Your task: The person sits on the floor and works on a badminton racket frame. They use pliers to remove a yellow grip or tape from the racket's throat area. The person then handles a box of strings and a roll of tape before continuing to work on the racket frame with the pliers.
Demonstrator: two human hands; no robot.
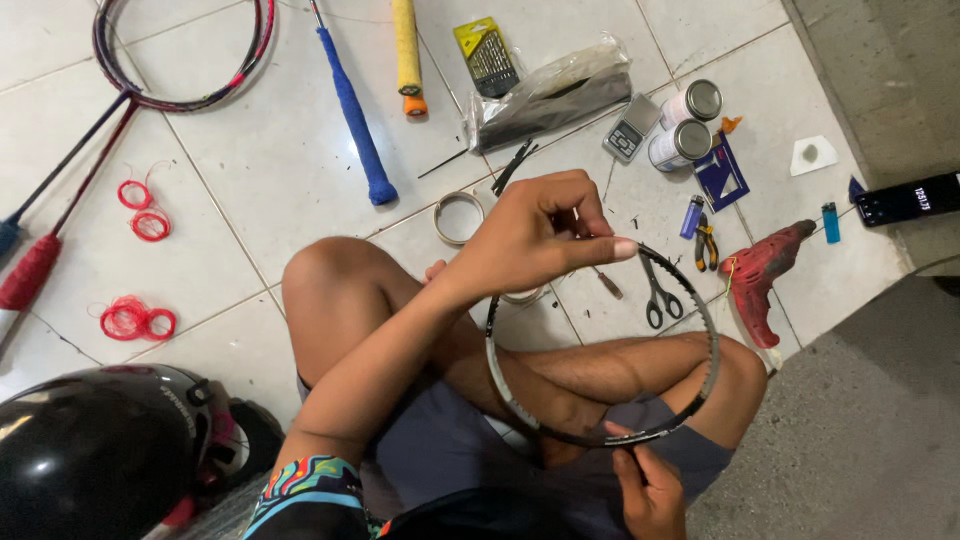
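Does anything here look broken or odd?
Yes: the racket frame held by the left hand and right hand has no strings, an empty hoop. Loose red string coils lie scattered on the tiled floor.

head cam | looks steeply down | close over lap | tiled floor (250, 180) beyond

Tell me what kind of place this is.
Probably a home floor used as a makeshift badminton racket repair spot: the hands hold an unstrung racket frame over white floor tiles strewn with coils of red string, scissors and pliers.
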